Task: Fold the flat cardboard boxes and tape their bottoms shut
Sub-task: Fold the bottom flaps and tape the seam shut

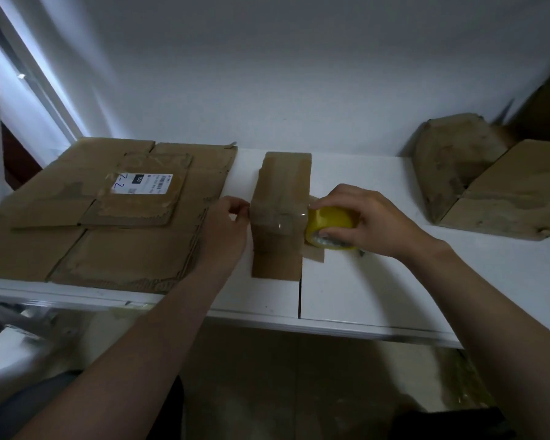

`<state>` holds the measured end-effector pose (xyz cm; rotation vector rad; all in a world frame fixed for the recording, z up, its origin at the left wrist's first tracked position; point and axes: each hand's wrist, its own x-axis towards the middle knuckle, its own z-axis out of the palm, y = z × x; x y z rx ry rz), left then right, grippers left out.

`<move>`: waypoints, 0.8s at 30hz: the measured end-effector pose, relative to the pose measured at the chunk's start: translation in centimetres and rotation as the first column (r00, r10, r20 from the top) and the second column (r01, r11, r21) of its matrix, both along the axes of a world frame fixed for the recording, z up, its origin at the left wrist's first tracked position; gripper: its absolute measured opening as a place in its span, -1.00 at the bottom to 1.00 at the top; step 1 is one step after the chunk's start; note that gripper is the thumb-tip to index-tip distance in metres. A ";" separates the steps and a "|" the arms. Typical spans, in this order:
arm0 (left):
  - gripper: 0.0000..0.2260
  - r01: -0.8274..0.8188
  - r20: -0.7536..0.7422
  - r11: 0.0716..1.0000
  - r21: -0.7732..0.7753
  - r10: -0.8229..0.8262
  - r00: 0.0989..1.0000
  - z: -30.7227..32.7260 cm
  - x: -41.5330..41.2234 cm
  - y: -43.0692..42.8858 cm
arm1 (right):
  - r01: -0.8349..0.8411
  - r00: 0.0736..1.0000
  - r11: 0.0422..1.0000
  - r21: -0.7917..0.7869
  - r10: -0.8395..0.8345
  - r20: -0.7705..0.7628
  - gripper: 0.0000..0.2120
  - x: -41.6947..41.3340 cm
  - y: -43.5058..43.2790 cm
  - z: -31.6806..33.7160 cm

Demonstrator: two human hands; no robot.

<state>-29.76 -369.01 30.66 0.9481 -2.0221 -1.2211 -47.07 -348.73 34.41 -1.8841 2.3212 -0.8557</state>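
Head view: a small box (281, 198) of brown cardboard sits in the middle of the frame on a white table (378, 287). It is long & thin, w/ its far end close to the wall (267, 74). The cardboard looks old & rubbed, w/ pale worn spots. One flap lies flat on the table at the near end, & a bit of another flap sticks out on the box's right side, under the roll.

A shiny clear tape strip (278, 217) runs across the top of the box, from its left edge to its right edge.

R hand (365, 214) is just right of the box. Its fingers & thumb wrap round a yellow tape roll (329, 227), which touches the box's right side.

L hand (227, 230) is at the box's left edge, where the strip ends. Its fingers are bent & the tips meet at that edge. Can't tell if they pinch the tape or only press it.

Left part of the frame: big flat boxes (115, 249) lie stacked on the table, not folded. The top one has a white label (143, 184) w/ dark marks.

Right part of the frame: folded boxes (489, 192) stand on the table, brown & scuffed, well apart from the small box.
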 end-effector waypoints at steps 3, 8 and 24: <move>-0.81 0.009 0.022 0.998 -0.066 -0.008 1.000 0.0 1.1 -0.1 | 0.019 1.000 1.000 0.014 -0.019 0.010 -0.52 1.4 0.0 0.0; -0.58 -0.012 0.109 0.998 -0.060 0.019 0.994 1.6 2.3 2.8 | 0.079 0.996 0.996 0.038 -0.081 0.044 -0.40 3.1 -0.3 -0.4; 0.09 -0.221 0.094 0.861 0.459 0.200 0.975 1.9 -0.7 3.0 | 0.123 0.991 0.992 0.014 -0.124 0.058 -0.40 3.9 -1.1 -2.1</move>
